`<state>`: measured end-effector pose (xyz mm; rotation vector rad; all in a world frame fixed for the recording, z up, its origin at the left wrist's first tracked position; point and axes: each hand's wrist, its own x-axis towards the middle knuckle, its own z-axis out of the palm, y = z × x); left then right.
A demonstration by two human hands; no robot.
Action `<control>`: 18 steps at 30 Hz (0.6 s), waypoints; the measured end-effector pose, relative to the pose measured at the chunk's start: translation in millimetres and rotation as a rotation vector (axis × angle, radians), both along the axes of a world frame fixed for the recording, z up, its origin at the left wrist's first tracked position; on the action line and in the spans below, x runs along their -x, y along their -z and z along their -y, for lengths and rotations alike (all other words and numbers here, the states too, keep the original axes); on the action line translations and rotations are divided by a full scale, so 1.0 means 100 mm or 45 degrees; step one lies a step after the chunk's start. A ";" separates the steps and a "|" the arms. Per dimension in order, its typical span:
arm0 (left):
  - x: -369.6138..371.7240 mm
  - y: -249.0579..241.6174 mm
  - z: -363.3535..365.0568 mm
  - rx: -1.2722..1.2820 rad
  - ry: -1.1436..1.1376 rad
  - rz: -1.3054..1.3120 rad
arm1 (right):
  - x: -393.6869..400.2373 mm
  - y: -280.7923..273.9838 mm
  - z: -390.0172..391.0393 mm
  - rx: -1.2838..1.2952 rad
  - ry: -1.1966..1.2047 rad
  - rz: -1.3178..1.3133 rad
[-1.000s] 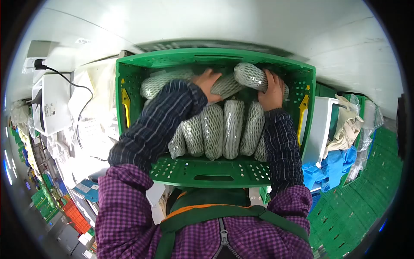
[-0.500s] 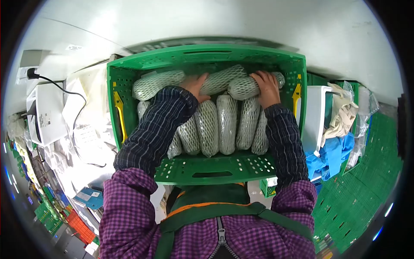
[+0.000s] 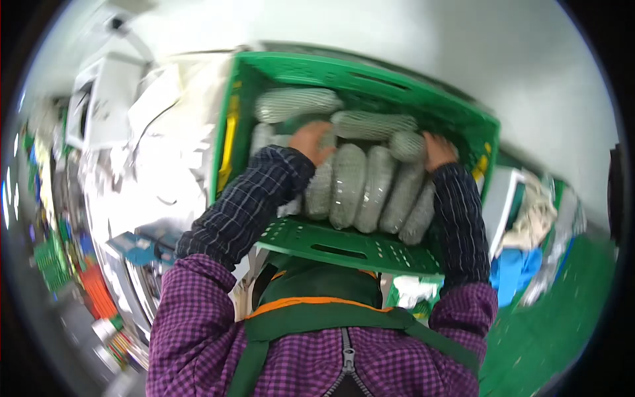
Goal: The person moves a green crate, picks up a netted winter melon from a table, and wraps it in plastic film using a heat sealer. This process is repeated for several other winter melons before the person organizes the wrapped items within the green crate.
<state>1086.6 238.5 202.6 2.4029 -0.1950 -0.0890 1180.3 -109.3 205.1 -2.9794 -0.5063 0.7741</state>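
Pale-green, elongated pieces of produce in white foam netting and clear film fill a green plastic crate (image 3: pixel 337 248). Several stand side by side along the near side, one of them a wrapped piece (image 3: pixel 348 182) in the middle. Across the far side lie a left wrapped piece (image 3: pixel 297 104) and a middle wrapped piece (image 3: pixel 374 124). My left hand (image 3: pixel 312 142) curls, blurred, around the upper end of a wrapped piece left of centre. At the right, my right hand (image 3: pixel 439 151) has its fingers closed against a wrapped piece (image 3: pixel 407 145) seen nearly end-on. Both palms are hidden.
A yellow crate latch (image 3: pixel 229 142) is on the left wall. White sheeting (image 3: pixel 178 142) and a white box (image 3: pixel 109 106) lie to the left. On the right are a white bin (image 3: pixel 506 188), blue cloth (image 3: pixel 516 268) and green flooring (image 3: pixel 562 317).
The view has turned, and the crate appears tilted and shifted right. The middle far piece lies flatter; the right one has swung to point toward me. My right hand has moved to its right side.
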 end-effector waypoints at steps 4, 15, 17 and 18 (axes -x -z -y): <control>0.53 -0.61 -0.02 0.166 0.009 -0.246 | 0.09 -0.12 -0.29 -0.170 -0.029 0.133; 2.05 -1.18 -0.17 0.506 -0.455 -0.067 | 0.24 0.09 -0.24 -0.186 -0.080 0.274; 2.38 -1.25 -0.25 0.647 -0.558 -0.068 | 0.23 -0.06 -0.28 -0.024 0.048 0.093; 2.55 -1.23 -0.23 0.725 -0.657 -0.056 | 0.26 -0.09 -0.29 -0.034 0.047 0.131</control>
